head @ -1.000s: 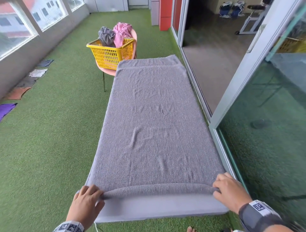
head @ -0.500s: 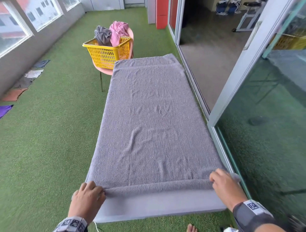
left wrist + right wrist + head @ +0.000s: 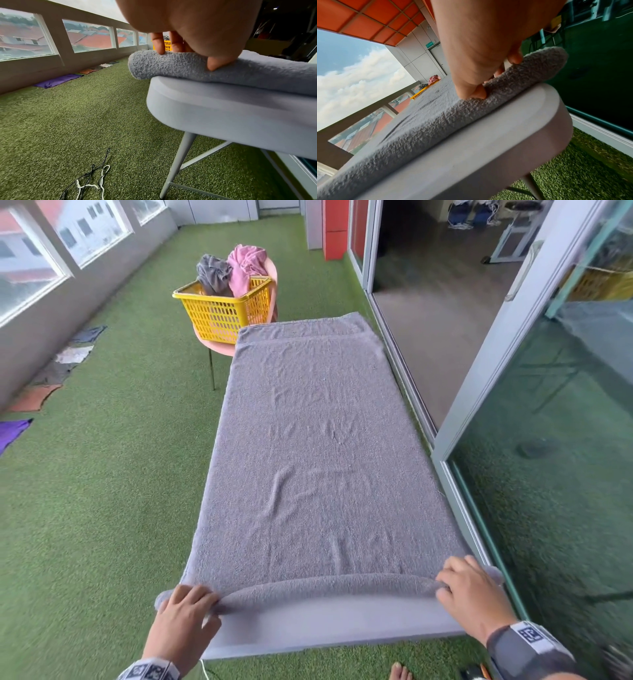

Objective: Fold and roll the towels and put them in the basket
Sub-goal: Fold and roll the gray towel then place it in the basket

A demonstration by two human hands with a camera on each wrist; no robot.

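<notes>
A long grey towel [image 3: 318, 446] lies flat along a grey table [image 3: 329, 628], its near end turned into a thin roll [image 3: 325, 585]. My left hand [image 3: 191, 607] grips the roll's left end [image 3: 163, 65], fingers over the top and thumb on the near side. My right hand [image 3: 462, 587] grips the roll's right end [image 3: 530, 71] the same way. A yellow basket [image 3: 222, 309] with a grey and a pink towel heaped in it stands on a pink chair beyond the table's far left corner.
Green artificial turf [image 3: 102, 474] covers the floor. Several cloths [image 3: 51, 371] lie along the left wall under the windows. A glass sliding door [image 3: 548, 474] runs close along the table's right side. Cords [image 3: 92, 180] lie on the turf by the table leg [image 3: 176, 162].
Both hands have rolled the towel's near end a little further away from me; the roll is slightly thicker and more bare table shows in front of it.
</notes>
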